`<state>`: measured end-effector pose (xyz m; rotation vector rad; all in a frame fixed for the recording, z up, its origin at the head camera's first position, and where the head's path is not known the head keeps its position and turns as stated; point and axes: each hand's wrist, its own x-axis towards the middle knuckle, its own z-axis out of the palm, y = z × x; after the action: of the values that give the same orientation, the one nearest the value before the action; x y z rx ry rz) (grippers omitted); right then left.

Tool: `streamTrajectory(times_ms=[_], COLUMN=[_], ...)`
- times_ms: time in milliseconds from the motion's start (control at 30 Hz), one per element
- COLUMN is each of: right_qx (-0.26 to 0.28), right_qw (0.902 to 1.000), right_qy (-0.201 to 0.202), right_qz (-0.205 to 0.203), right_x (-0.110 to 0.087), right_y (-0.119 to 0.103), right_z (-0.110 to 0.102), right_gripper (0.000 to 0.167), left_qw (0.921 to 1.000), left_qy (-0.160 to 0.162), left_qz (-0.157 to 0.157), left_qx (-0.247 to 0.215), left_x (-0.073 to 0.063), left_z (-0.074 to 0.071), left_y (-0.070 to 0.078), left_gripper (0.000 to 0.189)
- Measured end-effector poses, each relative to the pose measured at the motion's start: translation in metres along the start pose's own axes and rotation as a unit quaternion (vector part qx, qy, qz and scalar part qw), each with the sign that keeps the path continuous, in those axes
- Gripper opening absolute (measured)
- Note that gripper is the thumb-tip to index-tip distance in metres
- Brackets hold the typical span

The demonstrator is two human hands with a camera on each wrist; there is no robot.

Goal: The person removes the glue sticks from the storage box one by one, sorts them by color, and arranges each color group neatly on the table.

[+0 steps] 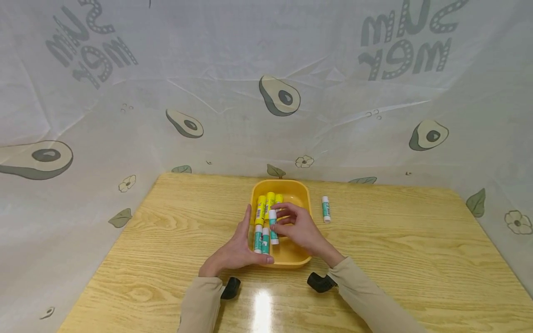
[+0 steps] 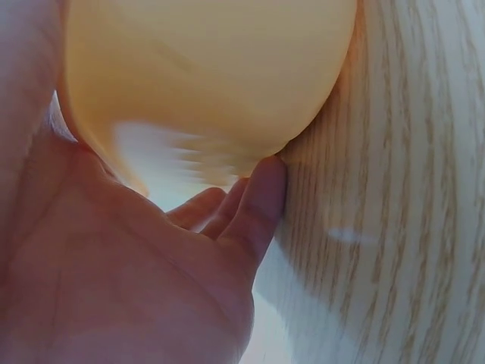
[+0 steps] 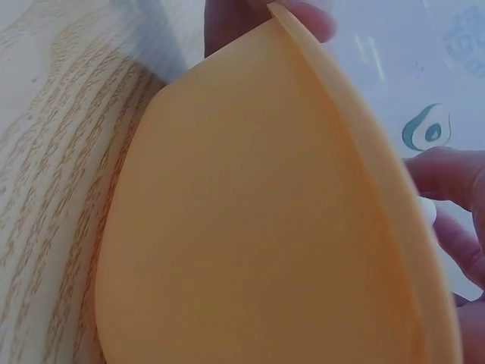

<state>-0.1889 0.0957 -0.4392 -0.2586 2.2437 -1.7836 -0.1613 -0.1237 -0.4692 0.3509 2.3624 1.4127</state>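
Observation:
In the head view my right hand (image 1: 300,227) pinches a glue stick (image 1: 273,226) with white ends and a teal label, upright above the yellow tray (image 1: 301,259). My left hand (image 1: 239,247) holds the tray at its near left corner, the thumb over the front rim and the fingers along the left side. Inside the tray, two more teal-labelled glue sticks (image 1: 258,239) lie side by side at the near left. Behind them are three yellow tubes (image 1: 260,210), one partly hidden by my right hand. The wrist views show mostly the tray's outer wall (image 3: 227,205).
Another teal-labelled glue stick (image 1: 326,209) is on the wooden table (image 1: 395,240), right of the tray. A white printed cloth (image 1: 233,134) stands behind the table and along its sides. Black devices (image 1: 321,282) are at both wrists.

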Motion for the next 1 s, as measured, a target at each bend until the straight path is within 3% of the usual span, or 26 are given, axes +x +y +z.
streamTrajectory(times_ms=[367,667,1000], right_qx=[0.007,-0.013,0.008], right_qw=[0.9996,0.9985,0.9971], right_qy=[0.021,0.04,0.071], right_qz=[-0.018,-0.035,-0.027], right_x=[-0.006,-0.01,-0.014], right_y=[-0.006,-0.012,-0.012], right_z=[-0.01,-0.037,-0.066], right_gripper=[0.048,0.05,0.052], left_qw=[0.9997,0.9993,0.999], left_qy=[-0.002,-0.001,0.005], left_qz=[-0.007,-0.001,0.002], left_qx=[0.023,0.037,0.045], left_x=[0.0,0.001,0.001], left_z=[0.0,-0.002,-0.002], left_y=[0.002,0.002,0.005], left_gripper=[0.145,0.141,0.146])
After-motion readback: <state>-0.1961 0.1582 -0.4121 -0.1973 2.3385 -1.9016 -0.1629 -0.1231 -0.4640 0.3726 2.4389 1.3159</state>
